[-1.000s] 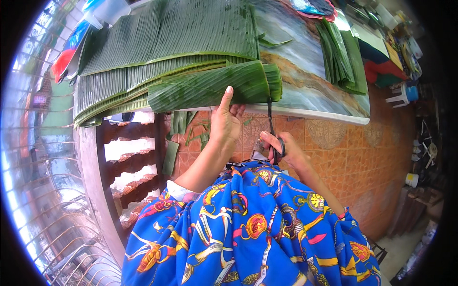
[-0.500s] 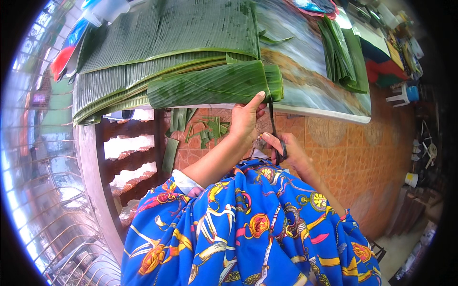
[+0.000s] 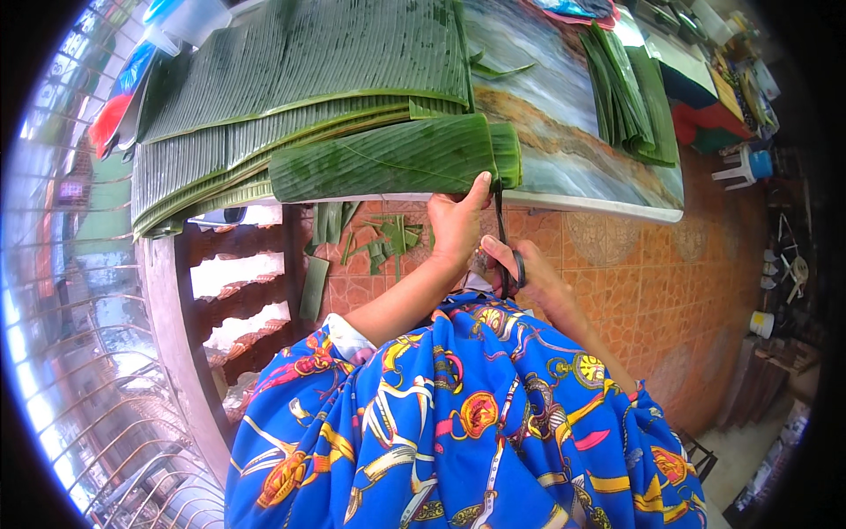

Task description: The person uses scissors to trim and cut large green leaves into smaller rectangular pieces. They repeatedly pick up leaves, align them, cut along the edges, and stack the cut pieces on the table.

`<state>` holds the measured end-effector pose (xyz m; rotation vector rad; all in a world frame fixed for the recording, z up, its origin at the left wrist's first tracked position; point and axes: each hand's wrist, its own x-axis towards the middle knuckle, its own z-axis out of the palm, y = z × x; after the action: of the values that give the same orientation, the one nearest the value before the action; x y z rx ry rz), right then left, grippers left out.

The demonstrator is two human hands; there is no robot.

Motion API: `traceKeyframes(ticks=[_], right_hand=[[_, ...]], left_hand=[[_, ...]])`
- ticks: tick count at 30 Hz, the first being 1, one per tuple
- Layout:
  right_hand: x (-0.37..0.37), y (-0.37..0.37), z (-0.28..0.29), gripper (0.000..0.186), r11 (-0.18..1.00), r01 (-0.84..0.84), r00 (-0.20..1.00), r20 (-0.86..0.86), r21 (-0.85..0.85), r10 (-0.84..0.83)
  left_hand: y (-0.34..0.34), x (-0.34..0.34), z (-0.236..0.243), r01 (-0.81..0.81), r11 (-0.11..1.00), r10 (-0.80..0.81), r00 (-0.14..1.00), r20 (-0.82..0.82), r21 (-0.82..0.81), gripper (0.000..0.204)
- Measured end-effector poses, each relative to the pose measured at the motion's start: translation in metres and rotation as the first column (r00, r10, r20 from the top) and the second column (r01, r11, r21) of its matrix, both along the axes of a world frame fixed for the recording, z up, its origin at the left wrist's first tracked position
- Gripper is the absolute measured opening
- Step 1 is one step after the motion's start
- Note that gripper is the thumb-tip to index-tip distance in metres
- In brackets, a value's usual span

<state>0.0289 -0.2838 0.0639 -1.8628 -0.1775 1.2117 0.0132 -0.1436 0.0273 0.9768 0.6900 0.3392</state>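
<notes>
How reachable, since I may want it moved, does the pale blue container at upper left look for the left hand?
Probably not easily: the left hand holds the rolled leaf, and the wide leaf stack lies between hand and container.

The leaves are showing green with fine parallel stripes, the scissors plain black, the table grey-blue and brown marbling, the floor orange tiling, and the clothing yellow, red and white motifs on bright blue.

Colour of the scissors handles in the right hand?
The scissors handles are black; best seen in the head view.
</notes>
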Motion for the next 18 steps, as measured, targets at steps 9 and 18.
traceKeyframes(ticks=[9,18], right_hand=[[-0.016,-0.007,-0.004,0.064,0.990,0.104,0.994,0.007,0.090,-0.105],[-0.012,-0.001,0.001,0.055,0.971,0.210,0.977,-0.062,0.113,-0.204]], left_hand=[[-0.007,-0.004,0.012,-0.055,0.992,0.057,0.998,0.008,-0.116,0.018],[-0.017,-0.010,0.008,-0.019,0.995,0.018,1.000,-0.004,-0.095,0.020]])
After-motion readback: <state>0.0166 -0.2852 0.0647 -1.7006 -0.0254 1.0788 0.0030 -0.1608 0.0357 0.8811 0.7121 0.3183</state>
